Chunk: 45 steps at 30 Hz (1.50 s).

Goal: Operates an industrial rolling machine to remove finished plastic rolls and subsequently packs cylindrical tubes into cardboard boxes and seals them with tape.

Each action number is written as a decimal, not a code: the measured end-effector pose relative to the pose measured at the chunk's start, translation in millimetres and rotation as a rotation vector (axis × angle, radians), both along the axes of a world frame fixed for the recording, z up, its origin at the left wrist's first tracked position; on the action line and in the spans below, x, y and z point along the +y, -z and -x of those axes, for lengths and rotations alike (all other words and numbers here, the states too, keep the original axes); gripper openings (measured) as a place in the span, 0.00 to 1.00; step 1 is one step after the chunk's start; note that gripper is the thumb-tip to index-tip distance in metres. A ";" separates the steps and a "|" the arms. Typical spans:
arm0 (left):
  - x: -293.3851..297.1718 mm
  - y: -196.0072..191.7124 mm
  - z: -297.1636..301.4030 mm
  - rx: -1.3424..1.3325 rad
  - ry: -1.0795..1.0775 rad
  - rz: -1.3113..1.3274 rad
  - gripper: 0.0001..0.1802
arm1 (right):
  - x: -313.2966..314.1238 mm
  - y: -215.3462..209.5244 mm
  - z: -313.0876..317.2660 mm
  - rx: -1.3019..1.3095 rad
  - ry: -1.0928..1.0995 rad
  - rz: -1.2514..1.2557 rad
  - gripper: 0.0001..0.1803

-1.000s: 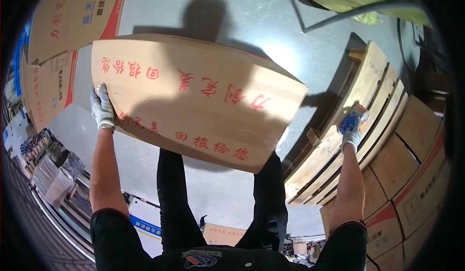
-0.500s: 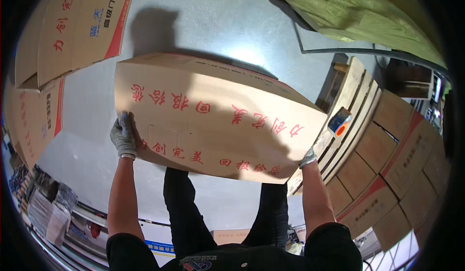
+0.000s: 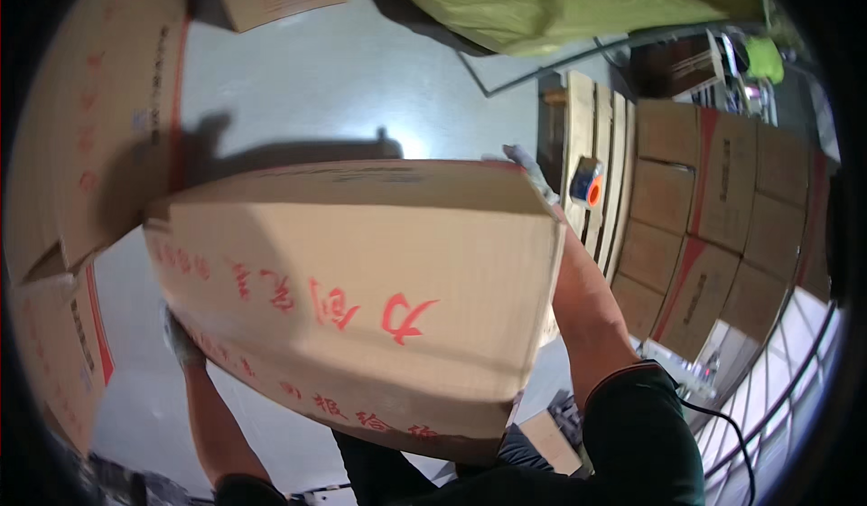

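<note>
Grey floor below; both gloved hands' fingers point(image 3: 533, 173) gripping tilted cardboard box point(image 3: 361, 298) edges.

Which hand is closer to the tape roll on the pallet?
Right. The right hand grips the far corner of the box, just left of the tape roll. The left hand holds the box's opposite, lower edge, far from the roll.
</note>
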<state>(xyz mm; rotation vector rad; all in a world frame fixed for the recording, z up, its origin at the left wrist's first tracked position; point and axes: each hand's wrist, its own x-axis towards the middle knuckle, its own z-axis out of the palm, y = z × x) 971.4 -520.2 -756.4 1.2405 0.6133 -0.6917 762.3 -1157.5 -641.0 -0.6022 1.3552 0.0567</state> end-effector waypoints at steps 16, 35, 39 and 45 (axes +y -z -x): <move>-102.9 -161.2 68.9 0.094 -0.197 -0.006 0.32 | 31.5 -68.3 186.2 0.396 0.207 0.236 0.16; -392.7 -610.7 350.4 -0.134 0.683 0.597 0.32 | 329.6 -398.8 742.5 -0.112 0.984 0.384 0.23; -411.2 -646.2 479.9 -0.148 0.648 0.604 0.24 | 376.2 -418.2 848.9 -0.093 1.103 0.440 0.23; -445.2 -660.6 655.2 -0.230 0.552 0.450 0.20 | 401.5 -444.4 982.0 -0.060 1.236 0.498 0.24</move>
